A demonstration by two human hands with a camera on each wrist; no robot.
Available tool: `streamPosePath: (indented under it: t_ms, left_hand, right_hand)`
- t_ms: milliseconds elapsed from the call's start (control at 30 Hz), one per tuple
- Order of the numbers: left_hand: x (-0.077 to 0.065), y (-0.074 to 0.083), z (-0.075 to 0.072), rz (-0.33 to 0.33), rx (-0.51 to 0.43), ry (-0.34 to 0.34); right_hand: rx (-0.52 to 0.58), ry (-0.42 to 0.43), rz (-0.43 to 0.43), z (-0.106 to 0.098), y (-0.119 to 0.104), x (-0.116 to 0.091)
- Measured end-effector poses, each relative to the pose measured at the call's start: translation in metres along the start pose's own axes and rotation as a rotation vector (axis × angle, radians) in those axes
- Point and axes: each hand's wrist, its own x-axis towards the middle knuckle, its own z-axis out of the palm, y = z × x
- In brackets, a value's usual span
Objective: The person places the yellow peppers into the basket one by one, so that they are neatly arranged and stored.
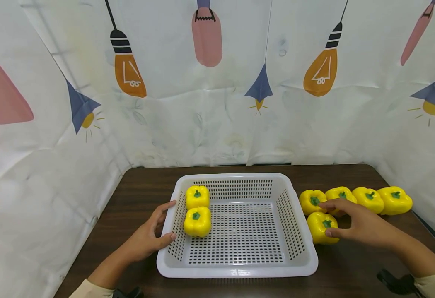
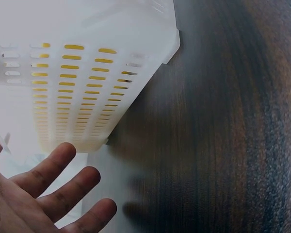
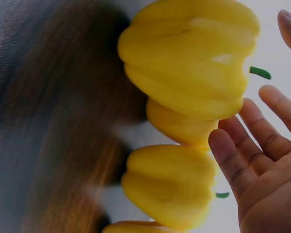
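White basket (image 1: 238, 272) meets spread left fingers (image 1: 164, 240), yellow peppers (image 1: 317, 232) under spread right fingers (image 1: 336, 203)

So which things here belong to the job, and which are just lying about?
Seemingly part of the job:
white basket
two yellow peppers inside it
five yellow peppers beside it
left hand, at the basket's rim
right hand, at the outside peppers

Just there:
dark table
printed cloth backdrop
black gear at wrists

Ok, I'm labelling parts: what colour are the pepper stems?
The stems are green, clearest in the head view.
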Motion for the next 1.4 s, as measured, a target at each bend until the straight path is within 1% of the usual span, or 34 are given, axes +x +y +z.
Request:
streamPosePath:
  t_ms: [333, 500, 600, 733, 967, 1100, 1233, 1400]
  left_hand:
    - [0.0, 0.0, 0.0, -0.006, -0.001, 0.002]
    - [0.0, 0.0, 0.0, -0.009, -0.016, -0.007]
    - [0.0, 0.0, 0.0, -0.012, -0.021, -0.007]
    - [0.0, 0.0, 0.0, -0.014, -0.018, -0.006]
    - [0.001, 0.0, 0.0, -0.025, -0.015, -0.007]
    - [0.001, 0.001, 0.0, -0.022, -0.019, -0.006]
    - [0.001, 0.001, 0.0, -0.019, -0.018, -0.008]
    - [0.0, 0.001, 0.0, -0.022, -0.017, -0.007]
  right_hand:
    - [0.009, -0.035, 0.038, 0.007, 0.01, -0.005]
    - [-0.014, -0.021, 0.043, 0.008, 0.012, -0.007]
    - [-0.044, -0.008, 0.038, 0.009, 0.013, -0.007]
    - [-0.058, 0.001, 0.026, 0.009, 0.014, -0.008]
    - [-0.081, 0.002, 0.033, 0.009, 0.015, -0.008]
    - [-0.047, 0.001, 0.033, 0.006, 0.014, -0.008]
    - [0.018, -0.001, 0.025, 0.0, 0.011, -0.008]
    - [0.057, 0.01, -0.001, -0.008, 0.006, -0.008]
